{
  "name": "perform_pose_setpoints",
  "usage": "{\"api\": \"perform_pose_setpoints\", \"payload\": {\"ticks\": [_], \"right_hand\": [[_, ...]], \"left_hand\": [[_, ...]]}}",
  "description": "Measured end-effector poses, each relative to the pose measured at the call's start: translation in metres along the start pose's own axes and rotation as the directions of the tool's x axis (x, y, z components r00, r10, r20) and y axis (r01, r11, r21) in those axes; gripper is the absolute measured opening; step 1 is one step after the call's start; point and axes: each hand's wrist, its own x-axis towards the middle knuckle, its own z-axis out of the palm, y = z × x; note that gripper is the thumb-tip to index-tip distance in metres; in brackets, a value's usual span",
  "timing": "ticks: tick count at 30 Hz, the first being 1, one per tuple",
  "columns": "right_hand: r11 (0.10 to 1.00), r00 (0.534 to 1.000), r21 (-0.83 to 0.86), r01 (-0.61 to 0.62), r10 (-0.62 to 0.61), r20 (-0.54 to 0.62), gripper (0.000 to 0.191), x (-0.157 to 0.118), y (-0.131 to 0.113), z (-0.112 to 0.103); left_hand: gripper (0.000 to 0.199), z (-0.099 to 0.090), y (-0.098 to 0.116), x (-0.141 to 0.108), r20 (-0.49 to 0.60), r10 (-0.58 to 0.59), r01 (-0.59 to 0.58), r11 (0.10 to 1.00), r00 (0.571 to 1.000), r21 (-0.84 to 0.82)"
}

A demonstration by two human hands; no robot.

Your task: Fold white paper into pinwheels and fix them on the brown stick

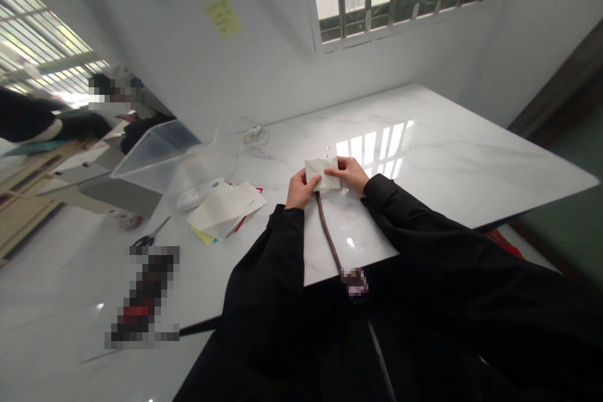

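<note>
A small folded piece of off-white paper is held between my two hands over the marbled white table. My left hand grips its left side, thumb pressed on the front. On the right side my right hand pinches it, with the thumb lying across the face. The fingers behind the paper are partly hidden. A brown strap runs from just below the paper down to a blurred-out item at the table's front edge. Two tiny shiny bits lie just beyond the paper.
Left of my hands lies a pile of paper sheets beside a white box. Farther left are a clear plastic bin, scissors and a blurred-out dark object. A white cable rests near the wall. Another person is at back left.
</note>
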Motion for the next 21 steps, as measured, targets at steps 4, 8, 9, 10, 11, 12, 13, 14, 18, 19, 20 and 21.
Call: {"api": "perform_pose_setpoints", "payload": {"ticks": [4,8,9,10,11,12,13,14,18,19,20,21], "right_hand": [[1.000,1.000,0.006,0.014,-0.014,0.004,0.050,0.0009,0.0007,-0.0002],[1.000,1.000,0.005,0.020,-0.020,-0.001,0.050,0.0012,0.0005,0.0006],[1.000,1.000,0.006,0.020,-0.020,-0.003,0.051,0.0013,0.0006,0.0008],[1.000,1.000,0.008,0.021,-0.021,-0.002,0.051,0.0013,0.0007,0.0009],[1.000,1.000,0.009,0.023,-0.023,-0.002,0.052,0.0013,0.0008,0.0009],[1.000,1.000,0.008,0.025,-0.025,-0.001,0.052,0.0012,0.0010,0.0008],[1.000,1.000,0.006,0.026,-0.026,0.001,0.053,0.0011,0.0012,0.0006],[1.000,1.000,0.001,0.028,-0.028,0.005,0.053,0.0010,0.0014,0.0003],[0.998,0.999,-0.054,0.025,-0.023,0.026,0.056,0.0003,0.0018,-0.0007],[0.997,0.999,-0.074,0.023,-0.021,0.030,0.057,0.0001,0.0019,-0.0007],[0.995,0.999,-0.093,0.022,-0.020,0.031,0.057,-0.0001,0.0020,-0.0007],[0.994,0.999,-0.106,0.023,-0.020,0.031,0.056,-0.0002,0.0022,-0.0006]], "left_hand": [[0.059,-0.0009,-0.0009,0.0005,-0.004,0.007,-0.007,1.000,1.000,0.027],[0.062,-0.0015,-0.0031,0.0017,0.007,0.007,-0.007,1.000,1.000,0.024],[0.062,-0.0015,-0.0036,0.0019,0.010,0.006,-0.006,1.000,1.000,0.018],[0.062,-0.0015,-0.0040,0.0021,0.010,0.004,-0.004,1.000,1.000,0.012],[0.062,-0.0014,-0.0043,0.0022,0.010,0.001,-0.001,1.000,1.000,0.006],[0.062,-0.0014,-0.0044,0.0022,0.009,-0.003,0.003,1.000,1.000,0.001],[0.062,-0.0013,-0.0045,0.0021,0.008,-0.007,0.007,1.000,1.000,-0.003],[0.061,-0.0011,-0.0043,0.0020,0.006,-0.010,0.010,1.000,1.000,-0.007],[0.062,-0.0008,-0.0019,0.0004,0.008,-0.021,0.022,1.000,1.000,-0.022],[0.063,-0.0007,-0.0010,-0.0001,0.012,-0.025,0.025,0.999,1.000,-0.026],[0.063,-0.0006,-0.0002,-0.0005,0.015,-0.029,0.029,0.999,0.999,-0.030],[0.064,-0.0005,0.0005,-0.0009,0.017,-0.033,0.033,0.999,0.999,-0.033]]}}
